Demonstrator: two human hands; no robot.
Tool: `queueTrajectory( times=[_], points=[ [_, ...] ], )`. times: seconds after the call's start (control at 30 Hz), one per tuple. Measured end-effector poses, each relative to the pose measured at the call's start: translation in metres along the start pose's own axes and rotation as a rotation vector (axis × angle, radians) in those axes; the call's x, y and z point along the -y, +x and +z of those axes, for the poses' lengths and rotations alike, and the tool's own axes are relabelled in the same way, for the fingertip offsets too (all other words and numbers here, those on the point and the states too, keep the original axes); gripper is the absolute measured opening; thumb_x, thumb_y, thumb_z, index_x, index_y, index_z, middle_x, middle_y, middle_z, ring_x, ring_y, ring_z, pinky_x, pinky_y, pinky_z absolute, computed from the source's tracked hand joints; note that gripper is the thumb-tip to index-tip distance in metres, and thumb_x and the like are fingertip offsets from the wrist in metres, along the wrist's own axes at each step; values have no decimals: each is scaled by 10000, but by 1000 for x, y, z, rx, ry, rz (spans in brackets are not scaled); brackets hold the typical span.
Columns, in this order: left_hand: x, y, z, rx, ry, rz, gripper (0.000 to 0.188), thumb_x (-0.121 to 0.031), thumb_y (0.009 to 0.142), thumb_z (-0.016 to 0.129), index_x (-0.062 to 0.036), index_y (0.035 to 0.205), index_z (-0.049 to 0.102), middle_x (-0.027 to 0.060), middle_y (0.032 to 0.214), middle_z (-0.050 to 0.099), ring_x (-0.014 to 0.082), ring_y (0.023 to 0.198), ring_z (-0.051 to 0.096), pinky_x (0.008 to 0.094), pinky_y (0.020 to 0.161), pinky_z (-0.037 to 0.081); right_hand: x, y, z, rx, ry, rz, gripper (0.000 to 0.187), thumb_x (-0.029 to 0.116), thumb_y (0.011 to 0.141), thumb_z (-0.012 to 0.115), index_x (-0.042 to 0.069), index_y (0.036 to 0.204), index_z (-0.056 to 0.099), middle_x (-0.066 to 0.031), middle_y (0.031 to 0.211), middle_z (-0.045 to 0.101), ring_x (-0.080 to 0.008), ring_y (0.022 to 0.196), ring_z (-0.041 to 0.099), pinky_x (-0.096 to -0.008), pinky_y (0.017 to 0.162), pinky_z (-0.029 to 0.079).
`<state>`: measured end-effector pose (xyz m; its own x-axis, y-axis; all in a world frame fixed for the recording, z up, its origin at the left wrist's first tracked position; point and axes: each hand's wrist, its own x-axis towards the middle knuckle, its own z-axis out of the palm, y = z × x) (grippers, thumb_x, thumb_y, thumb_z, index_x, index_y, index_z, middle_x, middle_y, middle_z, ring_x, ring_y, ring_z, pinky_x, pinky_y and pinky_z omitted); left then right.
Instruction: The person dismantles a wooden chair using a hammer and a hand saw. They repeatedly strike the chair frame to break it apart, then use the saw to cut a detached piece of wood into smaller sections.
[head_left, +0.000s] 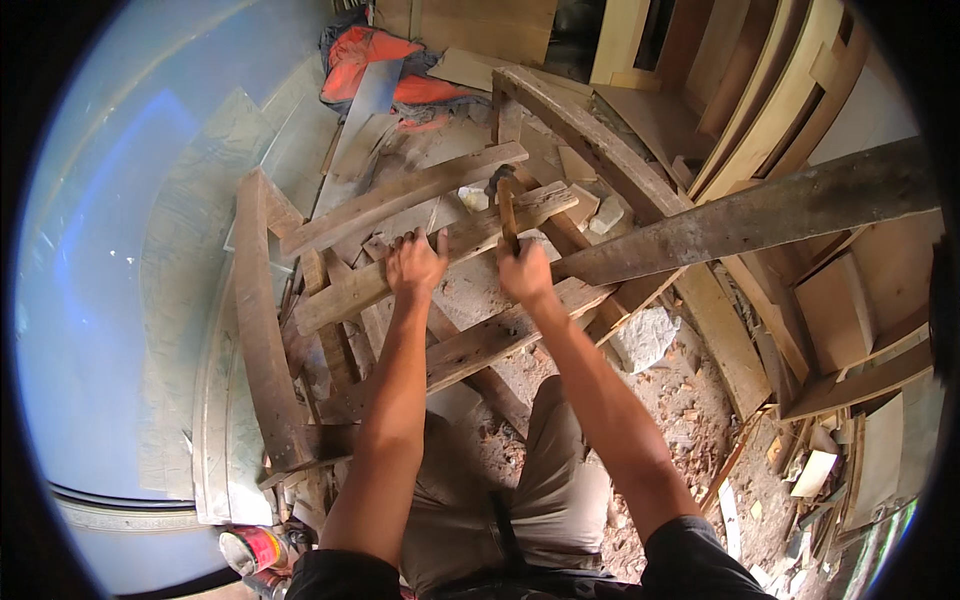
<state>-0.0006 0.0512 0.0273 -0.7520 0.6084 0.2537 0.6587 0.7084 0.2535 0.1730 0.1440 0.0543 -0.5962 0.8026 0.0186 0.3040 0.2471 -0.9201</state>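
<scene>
My right hand point(525, 272) is closed round the wooden handle of a hammer point(508, 215). Its dark head points away from me, beside the right end of a worn wooden plank point(350, 297); whether it touches the wood I cannot tell. My left hand point(417, 262) lies over the middle of this plank, fingers curled across it and the thumb along its edge. The plank slants from lower left to upper right across a wooden frame. Another plank point(400, 200) runs roughly parallel on the far side, and a frame rail point(480, 340) crosses nearer to me.
A thick beam point(770, 220) juts in from the right. Stacked boards point(800, 90) and wooden pieces fill the right side. Rubble and a white lump point(646, 338) lie on the ground. Orange cloth point(365, 60) is at the back, a tin can point(250, 550) at lower left.
</scene>
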Motion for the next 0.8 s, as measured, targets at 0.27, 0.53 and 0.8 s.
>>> queueTrajectory(
  times=[0.27, 0.53, 0.8],
  points=[
    [-4, -3, -7, 83, -34, -36, 663, -602, 984, 362, -40, 1202, 641, 193, 1097, 710, 354, 1066, 664, 506, 1068, 391, 32, 112, -48, 150, -1197, -530, 292, 191, 916, 542, -33, 822, 704, -192, 741, 709, -309, 732, 729, -425, 729, 591],
    [-2, -6, -5, 71, -36, -14, 713, -644, 972, 344, -48, 1232, 637, 193, 1133, 699, 325, 1078, 659, 460, 1036, 407, 110, 92, -64, -118, -636, -364, 336, 167, 925, 530, -14, 1186, 638, -214, 793, 710, -356, 727, 706, -452, 685, 553],
    [-9, -4, -5, 93, -76, -31, 735, -653, 962, 361, -39, 1269, 624, 203, 1180, 680, 325, 1138, 632, 471, 1084, 375, 137, 126, -112, 457, -715, 70, 387, 321, 988, 508, 22, 760, 598, -40, 609, 538, -193, 489, 526, -314, 400, 401]
  ],
)
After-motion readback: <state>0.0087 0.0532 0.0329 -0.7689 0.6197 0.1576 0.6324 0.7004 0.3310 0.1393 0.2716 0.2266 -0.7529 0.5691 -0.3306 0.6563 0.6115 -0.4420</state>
